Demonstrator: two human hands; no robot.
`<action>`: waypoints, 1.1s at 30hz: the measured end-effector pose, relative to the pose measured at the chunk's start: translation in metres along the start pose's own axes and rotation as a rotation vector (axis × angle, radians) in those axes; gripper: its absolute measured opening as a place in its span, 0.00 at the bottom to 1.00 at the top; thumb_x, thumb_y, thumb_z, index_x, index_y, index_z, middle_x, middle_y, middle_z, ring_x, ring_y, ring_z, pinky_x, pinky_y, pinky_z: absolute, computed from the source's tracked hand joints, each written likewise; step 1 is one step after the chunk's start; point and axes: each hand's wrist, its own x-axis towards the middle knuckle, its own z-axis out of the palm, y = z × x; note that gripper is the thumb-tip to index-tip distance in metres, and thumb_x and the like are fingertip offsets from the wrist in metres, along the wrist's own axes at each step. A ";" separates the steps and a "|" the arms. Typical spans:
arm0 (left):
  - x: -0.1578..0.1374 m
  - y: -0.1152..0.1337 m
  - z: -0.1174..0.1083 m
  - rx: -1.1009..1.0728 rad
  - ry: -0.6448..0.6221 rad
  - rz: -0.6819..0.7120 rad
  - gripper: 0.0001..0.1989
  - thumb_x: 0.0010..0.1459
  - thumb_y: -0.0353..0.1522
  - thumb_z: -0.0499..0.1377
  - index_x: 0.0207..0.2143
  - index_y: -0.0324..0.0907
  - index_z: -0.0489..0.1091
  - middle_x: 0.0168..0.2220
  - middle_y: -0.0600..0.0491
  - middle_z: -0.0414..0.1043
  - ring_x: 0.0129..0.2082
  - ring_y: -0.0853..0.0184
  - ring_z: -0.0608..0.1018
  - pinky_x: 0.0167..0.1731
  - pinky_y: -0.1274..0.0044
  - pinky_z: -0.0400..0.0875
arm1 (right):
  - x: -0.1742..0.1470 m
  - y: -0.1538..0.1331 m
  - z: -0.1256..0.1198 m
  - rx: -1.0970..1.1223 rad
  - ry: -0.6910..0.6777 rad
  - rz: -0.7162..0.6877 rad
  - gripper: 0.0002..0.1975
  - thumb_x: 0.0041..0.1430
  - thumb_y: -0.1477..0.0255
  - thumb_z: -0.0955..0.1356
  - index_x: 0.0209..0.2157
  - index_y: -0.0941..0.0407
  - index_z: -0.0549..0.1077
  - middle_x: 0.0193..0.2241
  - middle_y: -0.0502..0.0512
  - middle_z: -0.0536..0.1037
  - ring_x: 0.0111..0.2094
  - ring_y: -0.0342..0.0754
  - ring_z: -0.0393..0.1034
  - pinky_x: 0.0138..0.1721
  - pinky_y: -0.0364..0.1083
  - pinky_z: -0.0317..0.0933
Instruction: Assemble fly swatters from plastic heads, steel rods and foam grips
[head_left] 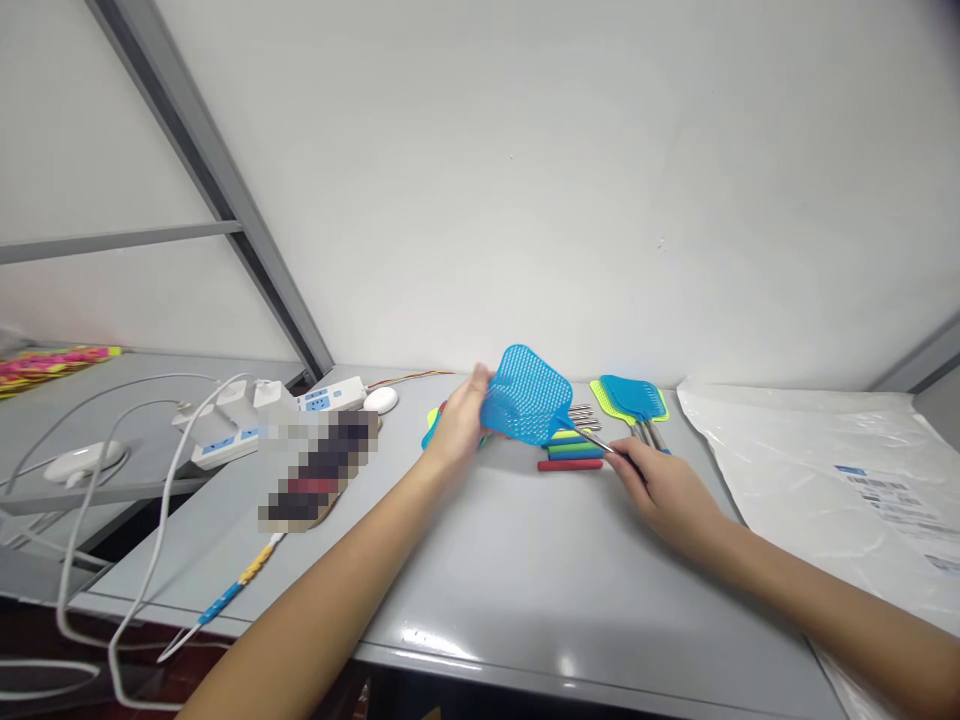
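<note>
A blue fly swatter is held tilted above the grey table, its perforated head up and to the left. My left hand is closed at the left edge of that head, slightly blurred. Around the metal rod of the swatter, my right hand has its fingers closed. Beneath lie a red grip tube and several blue, green and yellow tubes, with metal rods behind them. Yellow-green and blue swatters are stacked to the right. More coloured swatter heads are partly hidden behind my left hand.
A white plastic mailing bag covers the table's right side. On the left are a power strip with plugs, loose white cables, a round white device and a blurred-out object. A wall stands behind.
</note>
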 end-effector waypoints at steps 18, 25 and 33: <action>-0.019 -0.019 0.044 -0.413 0.179 -0.006 0.19 0.60 0.45 0.53 0.33 0.38 0.73 0.30 0.50 0.71 0.29 0.68 0.73 0.30 0.76 0.69 | -0.014 -0.036 -0.007 0.818 -0.571 0.171 0.18 0.66 0.55 0.55 0.38 0.54 0.63 0.19 0.42 0.60 0.17 0.39 0.51 0.20 0.41 0.47; -0.018 -0.021 0.047 -0.357 0.173 -0.114 0.23 0.56 0.49 0.54 0.31 0.38 0.74 0.30 0.48 0.73 0.30 0.65 0.75 0.32 0.74 0.71 | -0.021 -0.042 0.002 0.891 -0.612 0.144 0.17 0.67 0.57 0.55 0.29 0.54 0.56 0.18 0.42 0.60 0.20 0.39 0.50 0.23 0.40 0.49; -0.024 -0.027 0.054 -0.305 0.087 -0.103 0.23 0.58 0.49 0.52 0.29 0.38 0.71 0.30 0.48 0.75 0.29 0.66 0.75 0.31 0.74 0.72 | -0.028 -0.039 0.014 0.796 -0.505 0.103 0.17 0.68 0.59 0.53 0.30 0.54 0.58 0.17 0.43 0.60 0.20 0.40 0.53 0.25 0.42 0.52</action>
